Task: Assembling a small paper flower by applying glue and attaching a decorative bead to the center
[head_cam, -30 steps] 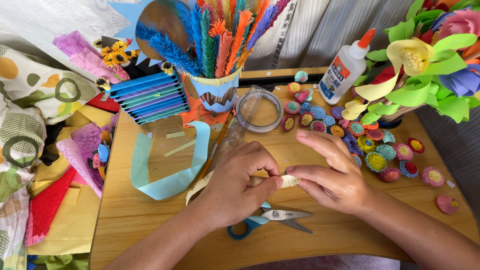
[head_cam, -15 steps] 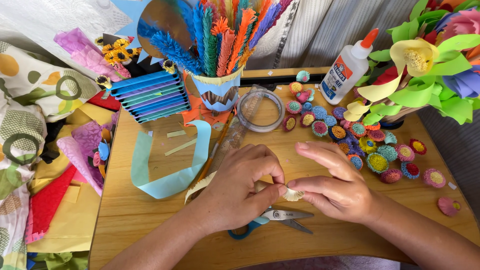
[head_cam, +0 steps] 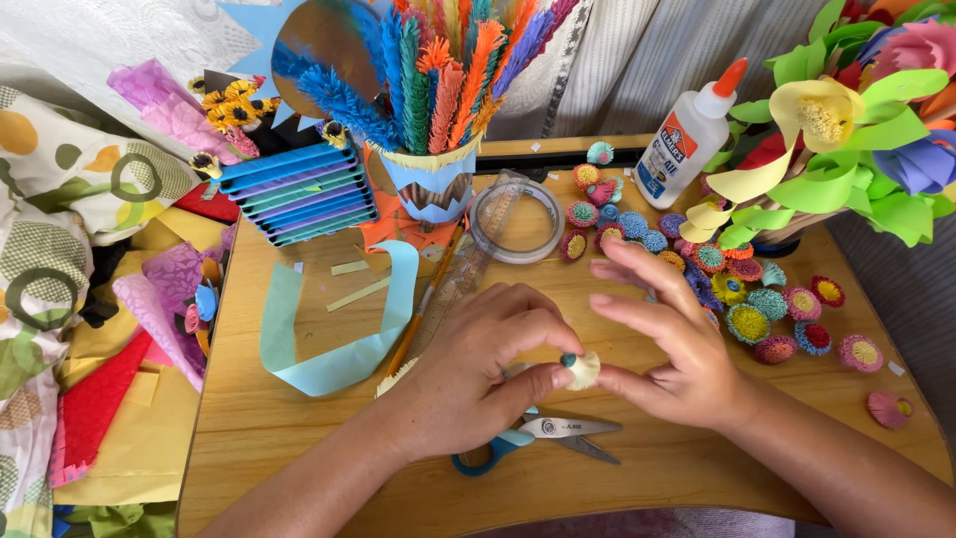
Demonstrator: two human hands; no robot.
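Both my hands meet over the front middle of a small wooden table (head_cam: 299, 438). My left hand (head_cam: 468, 374) pinches a small cream rolled paper coil (head_cam: 583, 370) with a green centre between thumb and forefinger. My right hand (head_cam: 667, 339) holds the coil's other side with thumb and fingertips, its other fingers spread. A cream fringed strip (head_cam: 396, 377) trails from under my left hand. Blue-handled scissors (head_cam: 533, 438) lie closed on the table just below my hands.
Several small fringed paper flowers (head_cam: 757, 299) lie at the right. A glue bottle (head_cam: 687, 134), a clear tape roll (head_cam: 516, 221), a ruler and pencil (head_cam: 438, 289), a light blue paper loop (head_cam: 329, 329), a cup of fringed sticks (head_cam: 430, 184) and large paper flowers (head_cam: 846, 120) ring the table. Coloured paper sheets (head_cam: 110, 399) lie left.
My hands have lifted and turned the coil so its end faces up. My right hand's fingers have spread wider. The scissors have not moved.
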